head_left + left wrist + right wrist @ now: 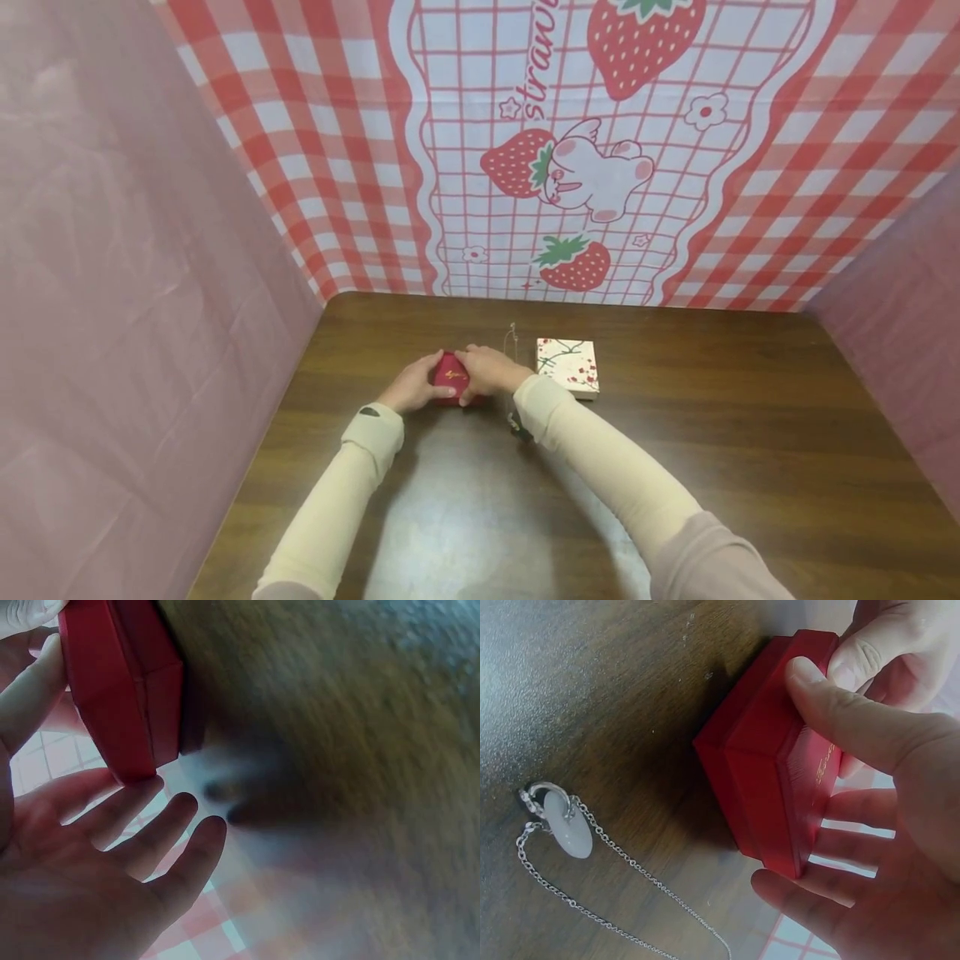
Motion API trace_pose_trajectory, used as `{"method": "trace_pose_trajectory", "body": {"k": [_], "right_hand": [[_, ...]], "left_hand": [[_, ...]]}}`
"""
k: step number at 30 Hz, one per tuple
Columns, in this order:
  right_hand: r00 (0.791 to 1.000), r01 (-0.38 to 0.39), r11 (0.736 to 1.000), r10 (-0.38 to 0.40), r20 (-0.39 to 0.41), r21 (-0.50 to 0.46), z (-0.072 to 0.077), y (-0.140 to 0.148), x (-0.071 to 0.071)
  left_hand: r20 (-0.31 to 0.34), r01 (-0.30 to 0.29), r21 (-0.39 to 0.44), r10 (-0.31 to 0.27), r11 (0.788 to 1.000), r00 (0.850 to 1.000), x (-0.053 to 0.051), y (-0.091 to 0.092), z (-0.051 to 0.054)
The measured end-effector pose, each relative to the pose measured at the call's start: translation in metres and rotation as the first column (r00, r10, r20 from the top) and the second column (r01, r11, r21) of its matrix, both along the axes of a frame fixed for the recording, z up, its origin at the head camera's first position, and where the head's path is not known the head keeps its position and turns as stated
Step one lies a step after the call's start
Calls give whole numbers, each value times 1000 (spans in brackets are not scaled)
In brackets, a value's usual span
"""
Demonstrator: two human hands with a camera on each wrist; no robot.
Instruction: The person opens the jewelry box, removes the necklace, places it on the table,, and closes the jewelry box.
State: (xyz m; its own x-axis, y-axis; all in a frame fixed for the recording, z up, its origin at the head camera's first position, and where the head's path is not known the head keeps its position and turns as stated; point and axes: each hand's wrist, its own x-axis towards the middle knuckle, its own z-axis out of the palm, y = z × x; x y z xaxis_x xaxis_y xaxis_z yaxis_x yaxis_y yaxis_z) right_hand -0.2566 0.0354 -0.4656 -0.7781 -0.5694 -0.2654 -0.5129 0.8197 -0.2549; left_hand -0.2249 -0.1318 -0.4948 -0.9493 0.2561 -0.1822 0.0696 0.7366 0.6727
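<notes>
A red jewelry box (452, 373) with gold lettering on its lid sits on the table, its lid on. From its left side my left hand (412, 387) grips it between thumb and fingers. On the opposite side my right hand (489, 372) holds it as well, the thumb (840, 712) lying along the lid's edge. The remaining left fingers (142, 832) are spread by the far side. To the right of the box lies a silver chain necklace (634, 862) with a pale, rounded pendant (568, 825); in the head view my right wrist partly covers it.
A flat cream box (567, 360) printed with red blossoms and dark branches lies to the right, behind my right forearm. The wooden table (720, 400) meets a checked strawberry-print cloth (570, 167) at the back. Pink cloth (135, 292) hangs at both sides.
</notes>
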Motion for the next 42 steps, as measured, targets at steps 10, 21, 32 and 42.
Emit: {"method": "trace_pose_trajectory", "body": {"k": [10,21,32,42], "right_hand": [[1000,10,1000,-10,13,3,0,-3,4],[999,30,999,-30,31,-16,-1,-1,5],[1000,10,1000,-10,1,15,1,-3,0],[999,12,999,-10,33,-44,-2,3,-5]], "left_hand": [[14,-17,19,17,1000,1000,4,-3,-2],[39,-33,42,31,999,999,7,-1,-3],[31,-39,61,37,997,999,4,-1,0],[22,-46,42,45,998,999,2,0,-3]]}}
